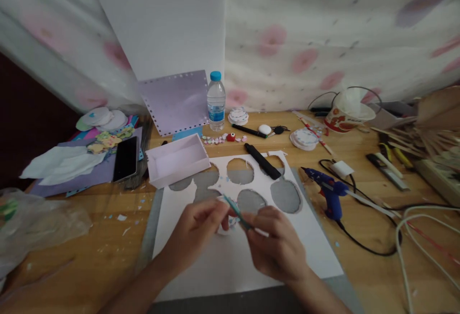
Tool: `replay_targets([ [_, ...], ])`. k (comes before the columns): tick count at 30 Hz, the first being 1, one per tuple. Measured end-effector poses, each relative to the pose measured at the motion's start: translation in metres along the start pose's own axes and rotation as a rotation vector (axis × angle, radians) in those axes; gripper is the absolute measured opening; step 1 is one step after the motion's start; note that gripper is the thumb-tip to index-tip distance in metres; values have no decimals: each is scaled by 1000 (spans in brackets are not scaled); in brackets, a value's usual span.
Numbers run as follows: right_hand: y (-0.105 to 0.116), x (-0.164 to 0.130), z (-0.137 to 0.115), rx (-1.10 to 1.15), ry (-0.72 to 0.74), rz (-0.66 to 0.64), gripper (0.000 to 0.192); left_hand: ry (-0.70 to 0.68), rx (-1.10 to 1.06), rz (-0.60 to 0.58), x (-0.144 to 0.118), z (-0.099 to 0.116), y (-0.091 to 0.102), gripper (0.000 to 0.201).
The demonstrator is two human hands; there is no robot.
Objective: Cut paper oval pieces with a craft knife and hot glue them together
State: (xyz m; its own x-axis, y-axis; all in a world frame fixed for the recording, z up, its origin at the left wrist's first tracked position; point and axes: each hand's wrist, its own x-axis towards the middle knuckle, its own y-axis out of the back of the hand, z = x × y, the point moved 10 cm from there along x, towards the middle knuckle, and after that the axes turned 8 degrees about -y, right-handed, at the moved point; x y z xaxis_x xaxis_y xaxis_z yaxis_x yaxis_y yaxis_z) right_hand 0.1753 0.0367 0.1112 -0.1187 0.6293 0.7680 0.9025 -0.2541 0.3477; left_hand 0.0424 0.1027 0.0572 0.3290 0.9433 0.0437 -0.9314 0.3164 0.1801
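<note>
My left hand (pixel 203 225) has its thumb and fingers pinched together at a small white disc (pixel 223 230), blurred, with bluish flecks, partly hidden behind the fingers. In my right hand (pixel 275 242) is a slim teal tool (pixel 233 205), its thin end slanting up toward the left fingertips. What kind of tool it is I cannot make out. Both hands hover over a white board (pixel 215 271) with several round holes cut in its far half. A grey cutting mat (pixel 345 287) lies beneath the board. A black marker-like stick (pixel 262 161) rests across the board's far edge.
A pale pink open box (pixel 179 160) overlaps the board's far left corner. Behind stand a water bottle (pixel 216 103) and a lilac sheet (pixel 176 103). On the right lie a blue glue gun (pixel 328 187) and tangled cables. A phone (pixel 126 158) is at left.
</note>
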Motion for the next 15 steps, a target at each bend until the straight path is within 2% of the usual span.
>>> replay_targets([
  [2, -17, -4, -27, -93, 151, -117, 25, 18, -25, -17, -9, 4, -10, 44],
  [3, -21, -5, -34, -122, 180, -141, 24, 29, -27, -14, -12, 3, -13, 44],
  [6, -30, -7, -33, -144, 126, -241, 26, 33, 23, -1, -20, -2, -12, 46],
  [9, -27, -18, -15, -142, 5, -340, 34, 11, 78, -7, -26, -6, -3, 47],
  [11, -2, -29, 10, -199, -135, -231, 29, 11, 107, 4, -29, -11, 8, 46],
  [13, 47, -49, 47, -355, -351, 46, 16, 31, 146, 25, -29, -18, 22, 47],
  [15, 100, -80, 83, -518, -567, 344, 18, 51, 180, 30, -26, -26, 34, 49],
])
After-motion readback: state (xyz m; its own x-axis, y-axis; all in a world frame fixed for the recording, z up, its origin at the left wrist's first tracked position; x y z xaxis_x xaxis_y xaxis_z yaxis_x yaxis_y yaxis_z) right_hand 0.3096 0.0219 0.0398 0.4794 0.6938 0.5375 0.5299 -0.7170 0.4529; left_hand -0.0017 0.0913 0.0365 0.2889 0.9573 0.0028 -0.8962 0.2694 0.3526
